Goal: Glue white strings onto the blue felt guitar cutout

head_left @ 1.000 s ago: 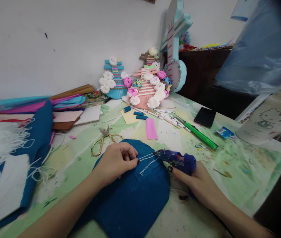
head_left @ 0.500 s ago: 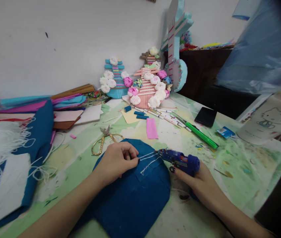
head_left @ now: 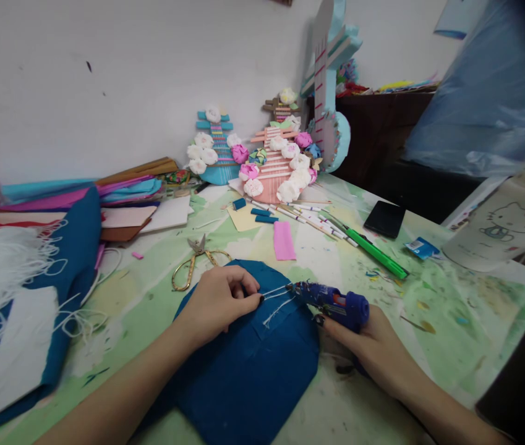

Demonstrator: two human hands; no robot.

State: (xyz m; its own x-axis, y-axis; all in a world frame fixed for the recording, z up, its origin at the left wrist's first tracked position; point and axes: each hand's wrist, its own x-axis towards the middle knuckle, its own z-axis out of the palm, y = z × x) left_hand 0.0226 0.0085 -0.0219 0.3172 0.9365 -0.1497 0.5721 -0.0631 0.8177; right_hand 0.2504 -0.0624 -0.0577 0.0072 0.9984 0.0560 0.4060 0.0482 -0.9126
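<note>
A rounded dark blue felt piece (head_left: 248,364) lies on the table in front of me. My left hand (head_left: 218,303) rests on it, fingers curled, pinching thin white strings (head_left: 275,296) that run across the felt. My right hand (head_left: 368,343) grips a blue glue gun (head_left: 336,303), its nozzle pointing left at the free ends of the strings near the felt's right edge.
Gold scissors (head_left: 195,262) lie just beyond the felt, a pink strip (head_left: 284,240) and a green pen (head_left: 376,253) further back. Flowered craft models (head_left: 271,161) lean on the wall. Blue felt with white fringe (head_left: 21,290) fills the left; a black phone (head_left: 384,217) and white cup (head_left: 506,225) sit right.
The glue gun shifted slightly right, then back left toward the strings. My left hand stayed put on the felt, still pinching the strings.
</note>
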